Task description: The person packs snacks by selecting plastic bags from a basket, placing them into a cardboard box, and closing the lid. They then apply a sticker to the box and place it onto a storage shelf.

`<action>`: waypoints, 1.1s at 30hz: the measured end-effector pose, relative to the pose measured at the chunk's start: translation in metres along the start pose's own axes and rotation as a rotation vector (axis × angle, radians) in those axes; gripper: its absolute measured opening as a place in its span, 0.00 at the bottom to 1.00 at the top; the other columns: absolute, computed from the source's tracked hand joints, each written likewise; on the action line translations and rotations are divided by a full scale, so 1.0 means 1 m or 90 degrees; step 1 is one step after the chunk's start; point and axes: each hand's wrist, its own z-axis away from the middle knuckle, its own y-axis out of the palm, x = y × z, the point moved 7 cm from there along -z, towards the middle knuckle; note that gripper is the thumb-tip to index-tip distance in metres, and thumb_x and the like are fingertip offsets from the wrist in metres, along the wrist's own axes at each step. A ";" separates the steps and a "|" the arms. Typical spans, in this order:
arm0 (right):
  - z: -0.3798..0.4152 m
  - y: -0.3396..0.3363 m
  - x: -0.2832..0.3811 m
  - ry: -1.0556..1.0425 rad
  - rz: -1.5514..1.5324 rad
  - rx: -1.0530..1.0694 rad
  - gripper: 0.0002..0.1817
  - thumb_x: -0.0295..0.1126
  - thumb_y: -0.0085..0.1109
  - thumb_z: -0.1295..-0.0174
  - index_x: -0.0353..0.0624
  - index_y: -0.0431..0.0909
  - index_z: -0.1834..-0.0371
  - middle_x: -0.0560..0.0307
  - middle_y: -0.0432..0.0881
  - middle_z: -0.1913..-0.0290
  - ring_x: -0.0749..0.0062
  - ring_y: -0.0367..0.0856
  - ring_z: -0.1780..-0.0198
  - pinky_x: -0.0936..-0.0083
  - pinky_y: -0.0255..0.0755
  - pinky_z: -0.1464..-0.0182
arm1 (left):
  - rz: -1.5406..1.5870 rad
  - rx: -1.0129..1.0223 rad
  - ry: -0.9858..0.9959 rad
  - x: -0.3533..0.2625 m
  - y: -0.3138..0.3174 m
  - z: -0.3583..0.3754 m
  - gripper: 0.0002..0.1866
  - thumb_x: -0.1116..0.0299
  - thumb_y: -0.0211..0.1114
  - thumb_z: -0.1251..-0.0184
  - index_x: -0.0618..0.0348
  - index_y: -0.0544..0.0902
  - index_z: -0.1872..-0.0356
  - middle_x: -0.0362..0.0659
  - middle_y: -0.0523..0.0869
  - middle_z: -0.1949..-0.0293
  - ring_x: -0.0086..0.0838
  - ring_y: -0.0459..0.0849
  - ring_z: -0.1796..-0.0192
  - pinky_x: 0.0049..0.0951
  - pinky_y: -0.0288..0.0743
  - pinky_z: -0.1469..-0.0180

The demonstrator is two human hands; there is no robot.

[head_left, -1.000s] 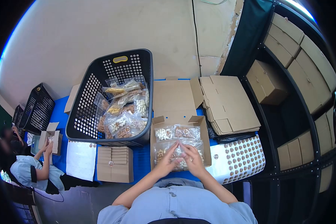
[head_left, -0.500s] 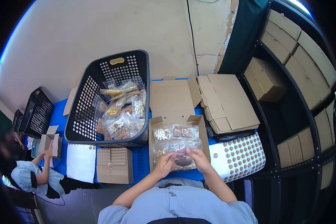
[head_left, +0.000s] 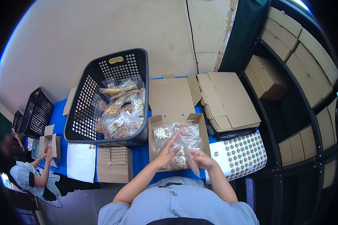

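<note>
Over the open cardboard box [head_left: 151,148], my right hand [head_left: 202,160] pinches a clear plastic bag [head_left: 190,157] that is turned nearly edge-on. My left hand [head_left: 166,153] is at the bag's other side, fingers stretched out and thumb apart. Inside the box lie several clear bags: one of white pieces [head_left: 162,132] at the back left, one of brown pieces [head_left: 187,131] at the back right. More filled bags are partly hidden beneath my hands. The box's lid [head_left: 170,93] is folded back towards the wall.
A black basket [head_left: 143,129] full of bagged pieces stands left of the box. Flattened cartons [head_left: 231,99] and a sticker sheet [head_left: 240,155] lie at right. A closed box [head_left: 114,165] sits at the front left. Shelves of boxes [head_left: 268,78] rise at right; another person [head_left: 37,174] works at far left.
The bag, held before by both hands low over the box, is now turned edge-on in my right hand. My left hand has released its pinch, fingers extended upward.
</note>
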 end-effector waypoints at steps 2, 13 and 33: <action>0.005 -0.051 0.020 -0.080 0.228 -0.333 0.11 0.32 0.56 0.32 0.38 0.74 0.53 0.55 0.83 0.63 0.66 0.85 0.62 0.67 0.79 0.60 | -0.136 0.005 -0.001 0.036 -0.008 0.005 0.30 0.53 0.58 0.27 0.55 0.65 0.30 0.54 0.66 0.30 0.45 0.63 0.28 0.41 0.57 0.28; 0.017 -0.094 -0.004 -0.040 0.818 -0.658 0.17 0.33 0.62 0.38 0.28 0.76 0.55 0.31 0.83 0.64 0.37 0.83 0.57 0.53 0.76 0.55 | -0.481 0.133 -0.014 0.121 0.028 0.043 0.26 0.62 0.55 0.29 0.56 0.69 0.31 0.60 0.61 0.28 0.57 0.60 0.27 0.48 0.54 0.26; -0.062 0.073 0.108 -0.293 1.160 -0.428 0.32 0.31 0.62 0.39 0.37 0.63 0.33 0.28 0.60 0.32 0.34 0.53 0.28 0.50 0.53 0.28 | -0.566 -0.377 0.436 -0.190 -0.163 0.081 0.13 0.83 0.61 0.50 0.55 0.83 0.63 0.44 0.85 0.58 0.40 0.85 0.54 0.38 0.79 0.55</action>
